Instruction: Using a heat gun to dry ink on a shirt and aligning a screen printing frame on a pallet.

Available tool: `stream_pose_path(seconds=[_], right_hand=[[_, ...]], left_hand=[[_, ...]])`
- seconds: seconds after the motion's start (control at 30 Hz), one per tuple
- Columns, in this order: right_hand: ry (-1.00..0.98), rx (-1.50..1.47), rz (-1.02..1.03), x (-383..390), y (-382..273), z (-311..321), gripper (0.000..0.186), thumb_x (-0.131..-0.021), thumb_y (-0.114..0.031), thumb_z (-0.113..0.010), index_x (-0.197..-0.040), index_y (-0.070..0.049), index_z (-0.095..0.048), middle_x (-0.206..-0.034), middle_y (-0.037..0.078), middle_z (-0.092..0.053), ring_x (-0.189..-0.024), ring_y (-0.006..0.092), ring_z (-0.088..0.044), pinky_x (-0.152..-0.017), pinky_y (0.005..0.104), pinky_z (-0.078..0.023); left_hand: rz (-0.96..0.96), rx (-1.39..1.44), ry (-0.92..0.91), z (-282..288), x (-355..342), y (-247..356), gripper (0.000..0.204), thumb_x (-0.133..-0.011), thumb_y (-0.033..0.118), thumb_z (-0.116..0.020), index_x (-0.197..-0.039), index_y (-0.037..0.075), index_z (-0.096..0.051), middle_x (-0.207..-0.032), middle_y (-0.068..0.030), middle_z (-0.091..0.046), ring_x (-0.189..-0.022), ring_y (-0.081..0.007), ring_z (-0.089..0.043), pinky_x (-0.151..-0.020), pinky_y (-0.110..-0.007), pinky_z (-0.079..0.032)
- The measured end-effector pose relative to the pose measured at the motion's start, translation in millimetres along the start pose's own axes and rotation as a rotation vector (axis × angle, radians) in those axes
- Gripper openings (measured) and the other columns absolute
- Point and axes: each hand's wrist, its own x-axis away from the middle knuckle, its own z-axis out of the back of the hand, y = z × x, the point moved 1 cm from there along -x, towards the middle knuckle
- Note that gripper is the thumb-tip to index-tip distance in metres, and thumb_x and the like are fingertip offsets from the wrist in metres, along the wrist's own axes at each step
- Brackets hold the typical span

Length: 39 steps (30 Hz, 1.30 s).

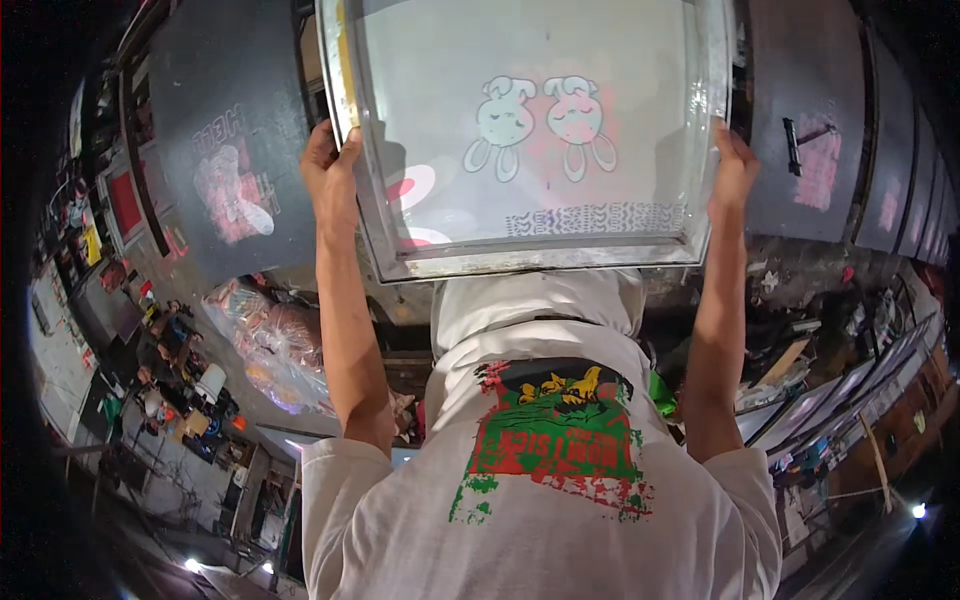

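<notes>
A screen printing frame (545,262) with a pale rim spans the upper middle of the head view, held in front of me by both hands. Its see-through mesh carries two upside-down bunny heads (505,122) and a dark band of patterned marks near the near edge. Pink tint surrounds the right bunny. My left hand (332,165) grips the left side rim, thumb on top. On the opposite side, my right hand (733,165) is closed round the right rim; its fingers are partly hidden. Below the mesh, a pink and white shape (408,187) shows through.
Dark flat boards flank the frame: a left board (215,120) with a pale pink print, and a right board (800,70) bearing a pink patch and a small black tool (793,147). A clear plastic bag (265,335) lies left of my forearm. Clutter fills the far left floor.
</notes>
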Motion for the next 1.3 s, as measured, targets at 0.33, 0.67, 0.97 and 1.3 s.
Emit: stream_pose_path(seconds=[0.33,0.67,0.97,1.3], right_hand=[[0.021,0.504,0.111,18.9,-38.7,-18.0,0.048,-0.093,-0.047,-0.053,-0.104,-0.001,-0.065,-0.092,0.027,-0.066,-0.089,0.0462,-0.062,-0.078,0.0484,-0.047],[0.007,0.394,0.137,15.7,-35.1,-15.5,0.048,-0.094,-0.044,-0.054,-0.107,0.001,-0.065,-0.086,0.022,-0.067,-0.080,0.0298,-0.061,-0.078,0.0389,-0.046],[-0.129,0.252,-0.036,10.7,-24.4,-10.5,0.060,-0.090,-0.052,-0.057,-0.113,0.003,-0.064,-0.096,0.024,-0.068,-0.095,0.0334,-0.064,-0.086,0.0408,-0.047],[-0.112,0.209,-0.090,9.7,-29.7,-12.2,0.064,-0.091,-0.051,-0.059,-0.116,0.007,-0.062,-0.107,0.021,-0.067,-0.100,0.0282,-0.060,-0.094,0.0347,-0.042]], left_hand=[[-0.255,-0.334,0.077,-17.0,0.9,1.9,0.029,-0.096,0.014,-0.057,-0.118,-0.004,-0.054,-0.104,-0.0085,-0.060,-0.093,-0.0163,-0.053,-0.085,-0.029,-0.042],[-0.182,-0.101,0.048,-15.8,-5.0,-4.3,0.044,-0.095,0.016,-0.060,-0.132,-0.003,-0.044,-0.116,-0.0094,-0.057,-0.104,-0.0168,-0.051,-0.092,-0.029,-0.040],[-0.075,-0.042,0.039,-14.7,-0.7,7.9,0.040,-0.092,0.013,-0.065,-0.128,0.001,-0.051,-0.103,-0.0020,-0.058,-0.094,-0.0104,-0.052,-0.086,-0.024,-0.040],[-0.059,-0.022,0.041,-9.0,-0.9,6.3,0.041,-0.094,0.011,-0.063,-0.130,-0.001,-0.049,-0.109,-0.0031,-0.060,-0.099,-0.0117,-0.053,-0.089,-0.024,-0.040]])
